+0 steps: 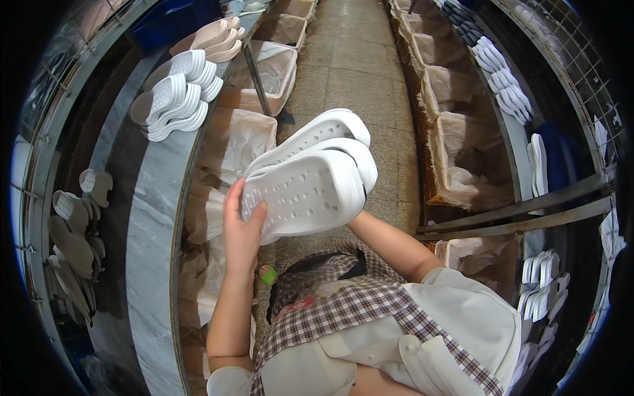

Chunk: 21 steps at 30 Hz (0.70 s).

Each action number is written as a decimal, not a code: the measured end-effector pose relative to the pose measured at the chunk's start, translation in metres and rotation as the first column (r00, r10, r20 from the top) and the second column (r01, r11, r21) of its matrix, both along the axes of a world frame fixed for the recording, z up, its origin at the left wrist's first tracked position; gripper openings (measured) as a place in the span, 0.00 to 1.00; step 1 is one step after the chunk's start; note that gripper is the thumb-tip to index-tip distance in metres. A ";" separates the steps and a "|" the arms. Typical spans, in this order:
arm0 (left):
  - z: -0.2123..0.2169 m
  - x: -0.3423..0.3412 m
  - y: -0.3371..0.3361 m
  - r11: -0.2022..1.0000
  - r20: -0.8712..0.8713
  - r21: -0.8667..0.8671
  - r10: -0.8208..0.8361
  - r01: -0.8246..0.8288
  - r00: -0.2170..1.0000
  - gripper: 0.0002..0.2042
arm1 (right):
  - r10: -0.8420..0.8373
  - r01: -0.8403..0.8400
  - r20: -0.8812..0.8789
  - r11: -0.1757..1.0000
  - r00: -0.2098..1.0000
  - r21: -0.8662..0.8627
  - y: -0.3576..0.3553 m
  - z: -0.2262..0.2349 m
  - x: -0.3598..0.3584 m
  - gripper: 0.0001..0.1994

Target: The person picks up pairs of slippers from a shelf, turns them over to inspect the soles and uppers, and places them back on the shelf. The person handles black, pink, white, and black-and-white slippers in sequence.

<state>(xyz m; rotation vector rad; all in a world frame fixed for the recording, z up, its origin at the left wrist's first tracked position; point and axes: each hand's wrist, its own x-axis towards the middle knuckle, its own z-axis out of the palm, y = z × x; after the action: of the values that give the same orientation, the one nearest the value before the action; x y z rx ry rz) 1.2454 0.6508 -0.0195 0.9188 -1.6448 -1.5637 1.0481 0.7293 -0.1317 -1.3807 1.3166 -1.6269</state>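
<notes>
A few white shoe soles (297,198) with rows of small holes are fanned out in front of me, above the aisle. My left hand (243,228) is closed on their near left end, thumb on the top face of the front one. Thin dark lines show between the soles along their right edges. From the lower right my right forearm (396,247) reaches behind the soles. They cover my right hand, so its fingers are hidden.
Stacked white soles (175,105) and beige soles (214,39) sit on the grey left worktop (155,218). Beneath it, lined baskets (264,72) run along the tiled aisle (350,46). More lined baskets (456,138) and stacked white soles (505,82) line the right, with metal bars (528,214) nearby.
</notes>
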 end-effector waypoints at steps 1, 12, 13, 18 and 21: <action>0.000 -0.001 0.000 0.999 -0.056 0.031 -0.014 0.016 0.998 0.27 | 0.000 0.000 -0.001 1.000 1.000 0.002 0.001 0.000 0.001 0.24; 0.000 0.002 0.014 0.935 -0.103 0.265 0.272 -0.237 0.957 0.35 | 0.008 -0.012 -0.125 0.999 0.992 -0.032 0.000 0.010 -0.001 0.21; -0.004 0.003 0.015 0.903 -0.084 0.282 0.359 -0.323 0.930 0.37 | -0.003 -0.005 -0.163 0.999 0.987 -0.049 -0.003 0.013 -0.003 0.21; -0.027 0.009 0.014 0.643 -0.377 0.756 0.278 0.120 0.884 0.24 | -0.109 0.031 -0.409 0.980 0.906 -0.195 -0.024 0.037 -0.007 0.20; -0.032 0.016 0.009 0.616 -0.534 0.733 0.258 0.288 0.805 0.21 | -0.154 0.009 -0.513 0.962 0.845 -0.273 -0.024 0.064 -0.011 0.19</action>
<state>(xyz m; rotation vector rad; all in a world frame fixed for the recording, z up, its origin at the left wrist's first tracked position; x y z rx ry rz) 1.2609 0.6598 -0.0520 0.6651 -0.4375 -2.3519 1.0375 0.7048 -0.0678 -2.0744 1.5164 -1.5731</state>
